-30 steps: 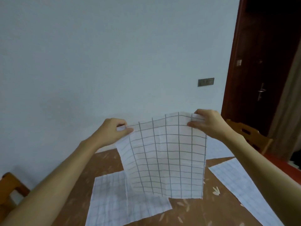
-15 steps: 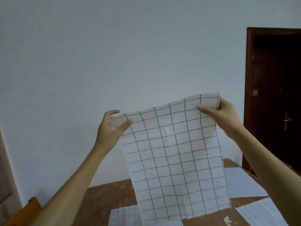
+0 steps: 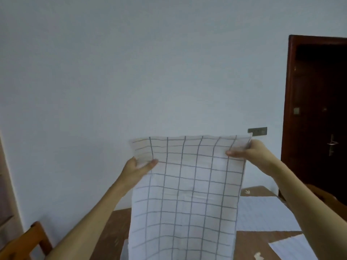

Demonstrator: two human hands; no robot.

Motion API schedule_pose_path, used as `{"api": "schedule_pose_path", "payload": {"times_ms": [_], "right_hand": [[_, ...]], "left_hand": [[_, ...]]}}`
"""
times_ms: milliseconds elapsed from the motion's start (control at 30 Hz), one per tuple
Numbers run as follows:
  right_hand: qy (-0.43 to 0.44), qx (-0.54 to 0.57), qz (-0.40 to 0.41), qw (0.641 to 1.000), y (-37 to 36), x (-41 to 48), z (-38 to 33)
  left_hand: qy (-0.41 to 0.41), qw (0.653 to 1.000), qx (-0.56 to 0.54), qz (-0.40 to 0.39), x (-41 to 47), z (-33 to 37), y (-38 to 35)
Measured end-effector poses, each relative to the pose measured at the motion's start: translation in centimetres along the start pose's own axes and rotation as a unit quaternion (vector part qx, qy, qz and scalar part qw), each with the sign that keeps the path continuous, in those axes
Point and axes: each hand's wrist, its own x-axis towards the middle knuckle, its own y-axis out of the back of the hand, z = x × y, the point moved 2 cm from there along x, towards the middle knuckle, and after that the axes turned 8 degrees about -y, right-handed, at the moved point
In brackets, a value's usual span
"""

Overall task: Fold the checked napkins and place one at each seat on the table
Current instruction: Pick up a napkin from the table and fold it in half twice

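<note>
The napkin (image 3: pixel 185 196) at centre was white with dark grey checks. The table (image 3: pixel 112 233) was brown, the wall (image 3: pixel 131 72) pale blue-grey, the door (image 3: pixel 319 109) at right dark reddish-brown.

- Left hand (image 3: pixel 136 168), arm outstretched, pinches the white grey-checked cloth napkin (image 3: pixel 187 194) between thumb and fingers.
- Right hand (image 3: pixel 251 152), slightly higher, pinches its top corner.

The checked napkin (image 3: pixel 185 194) I hold up runs past the lower edge, and it covers the middle of the surface (image 3: pixel 112 231) and most of another napkin (image 3: pixel 124 249) behind it. The fingers of my left grip (image 3: pixel 136 168) and right grip (image 3: pixel 251 153) are behind the cloth; only the thumbs show. The chair (image 3: pixel 38 230) at lower left and a third napkin (image 3: pixel 293 248) at lower right are cut by the edges.
</note>
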Motion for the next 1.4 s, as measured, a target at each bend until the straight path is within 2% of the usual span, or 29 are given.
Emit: {"api": "schedule_pose_path", "payload": {"times_ms": [67, 200, 300, 400, 533, 667, 733, 800, 867, 933, 1000, 1067, 1133, 1200, 1233, 1333, 1400], "right_hand": [[-0.021, -0.024, 0.022, 0.999, -0.4, 0.0, 1.4], [0.045, 0.021, 0.086, 0.995, -0.4, 0.3, 1.0], [0.053, 0.043, 0.042, 0.997, -0.3, 0.1, 1.3], [0.038, -0.025, -0.021, 0.999, -1.9, -0.6, 3.4], [0.015, -0.041, -0.029, 0.999, -4.8, -0.5, 6.4], [0.045, -0.067, 0.071, 0.994, -6.1, -0.4, 5.1], [0.067, 0.017, 0.102, 0.992, -5.7, -0.1, 2.9], [0.060, 0.043, 0.078, 0.994, -5.5, 0.3, 1.8], [0.007, -0.020, 0.005, 1.000, -6.6, 0.1, 2.3], [-0.025, -0.051, -0.024, 0.998, -7.9, -0.6, 3.8], [-0.036, 0.010, -0.004, 0.999, -8.0, -1.2, 3.5], [0.000, 0.084, 0.032, 0.996, -6.8, -0.5, 2.4], [0.048, 0.046, 0.060, 0.996, -5.7, -0.1, 0.9], [0.075, 0.006, 0.058, 0.995, -5.3, -0.1, 0.4], [0.084, -0.010, 0.050, 0.995, -5.1, -0.3, 0.3], [0.091, -0.030, 0.037, 0.995, -4.1, -0.6, 0.7], [0.097, -0.035, 0.034, 0.994, -3.4, -0.7, 1.0]], "left_hand": [[0.008, 0.997, 0.056, -0.048, -1.0, -1.3, -0.7], [0.017, 0.998, 0.040, 0.049, 0.0, -0.7, 0.2], [-0.002, 0.996, -0.008, 0.085, 0.5, 1.3, 1.1], [0.050, 0.985, -0.129, 0.105, 0.6, 2.6, 1.6], [0.083, 0.978, -0.176, 0.077, 0.7, 4.0, 2.5], [0.036, 0.992, -0.121, 0.020, 0.3, 5.4, 3.6], [0.014, 0.993, -0.112, 0.033, 0.0, 5.8, 4.5], [-0.010, 0.994, -0.102, 0.043, -0.2, 5.8, 5.5], [-0.017, 0.994, -0.092, 0.063, -0.6, 5.6, 6.1], [-0.025, 0.992, -0.087, 0.083, -0.9, 5.3, 6.5], [-0.018, 0.992, -0.097, 0.080, -1.0, 5.2, 6.9], [0.032, 0.991, -0.119, 0.051, -0.9, 4.6, 7.2], [0.101, 0.991, -0.085, 0.018, -1.2, 3.1, 7.3], [0.128, 0.992, -0.015, 0.014, -2.3, 1.0, 7.3], [0.119, 0.993, 0.017, 0.014, -3.0, 0.6, 7.3], [0.021, 0.997, 0.071, 0.013, -3.8, 1.3, 7.1], [-0.014, 0.998, 0.034, 0.052, -3.1, 2.6, 6.9]]}}
